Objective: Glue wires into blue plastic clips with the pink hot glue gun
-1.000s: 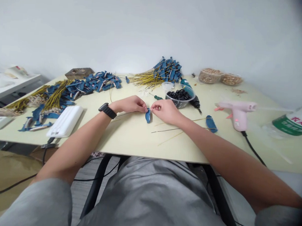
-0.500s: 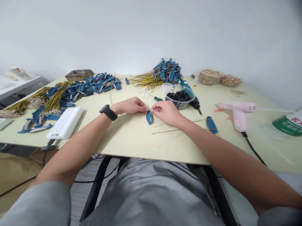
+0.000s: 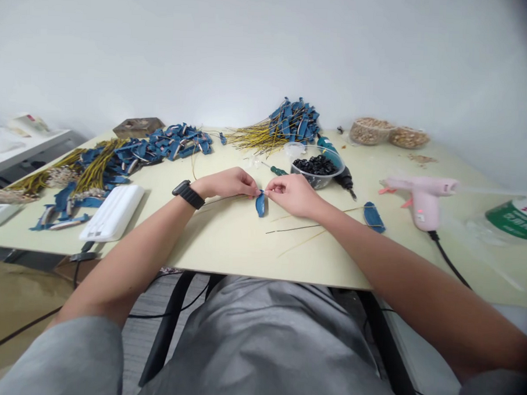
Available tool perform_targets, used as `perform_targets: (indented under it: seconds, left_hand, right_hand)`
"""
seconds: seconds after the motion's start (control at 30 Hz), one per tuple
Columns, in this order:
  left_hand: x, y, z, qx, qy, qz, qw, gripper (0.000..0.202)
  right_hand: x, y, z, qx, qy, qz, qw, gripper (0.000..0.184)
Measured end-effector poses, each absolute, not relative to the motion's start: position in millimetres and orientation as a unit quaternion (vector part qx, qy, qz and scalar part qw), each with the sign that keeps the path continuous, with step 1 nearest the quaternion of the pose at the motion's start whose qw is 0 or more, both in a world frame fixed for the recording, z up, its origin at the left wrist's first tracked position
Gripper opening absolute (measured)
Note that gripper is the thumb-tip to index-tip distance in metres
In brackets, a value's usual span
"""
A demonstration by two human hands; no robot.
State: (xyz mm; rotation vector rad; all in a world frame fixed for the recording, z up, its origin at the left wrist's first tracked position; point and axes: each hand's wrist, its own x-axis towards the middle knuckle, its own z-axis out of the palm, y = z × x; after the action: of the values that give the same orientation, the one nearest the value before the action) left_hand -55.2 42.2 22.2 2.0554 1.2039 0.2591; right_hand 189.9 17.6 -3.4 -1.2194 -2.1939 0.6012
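A small blue leaf-shaped piece (image 3: 260, 206) hangs between my two hands, just above the middle of the table. My left hand (image 3: 234, 183), with a black watch on the wrist, is closed in a pinch at its upper left end. A thin dark stem (image 3: 222, 200) runs from those fingers down to the left. From the other side my right hand (image 3: 295, 194) pinches the piece's top edge, thumb and forefinger together. The fingertips hide the exact join. Right of my right forearm lies another blue piece (image 3: 373, 217) with thin stems reaching left under the arm.
Behind my right hand stand a clear bowl (image 3: 341, 169) of black bits, a screwdriver (image 3: 278, 171) and a rotary tool (image 3: 346, 181). A pink glue gun (image 3: 425, 199) lies right. Blue pieces on yellow stems (image 3: 295, 120) are heaped behind; a white power bank (image 3: 114, 213) sits left.
Both hands keep their pinch at the blue piece, with only slight finger movement. The view has shifted a little, so objects on the right appear further right.
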Motion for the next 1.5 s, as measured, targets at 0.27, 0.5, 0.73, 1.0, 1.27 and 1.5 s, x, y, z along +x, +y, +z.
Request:
perform_targets:
  seconds: [0.27,0.5,0.73,1.0,1.27,1.5]
  left_hand:
    - [-56,42,23,0.795,0.461,0.096,0.383,0.047]
    - [-54,33,32,0.845,0.443,0.091,0.286,0.080]
    - [-43,17,33,0.871,0.450,0.020,0.199,0.102]
    - [-37,13,32,0.874,0.459,0.025,0.156,0.086]
    - [-44,18,36,0.890,0.408,0.133,0.154,0.079]
    - [-40,18,31,0.899,0.361,0.219,0.112,0.069]
  right_hand:
    - [190,18,0,-0.471,-0.799,0.266,0.264,0.013]
    - [191,21,-6,-0.463,-0.799,0.271,0.273,0.012]
    - [193,24,-12,-0.448,-0.801,0.275,0.288,0.012]
    - [194,20,-3,-0.454,-0.793,0.248,0.321,0.012]
    - [196,16,4,-0.424,-0.790,0.184,0.402,0.014]
    - [199,14,13,-0.405,-0.784,0.165,0.441,0.013]
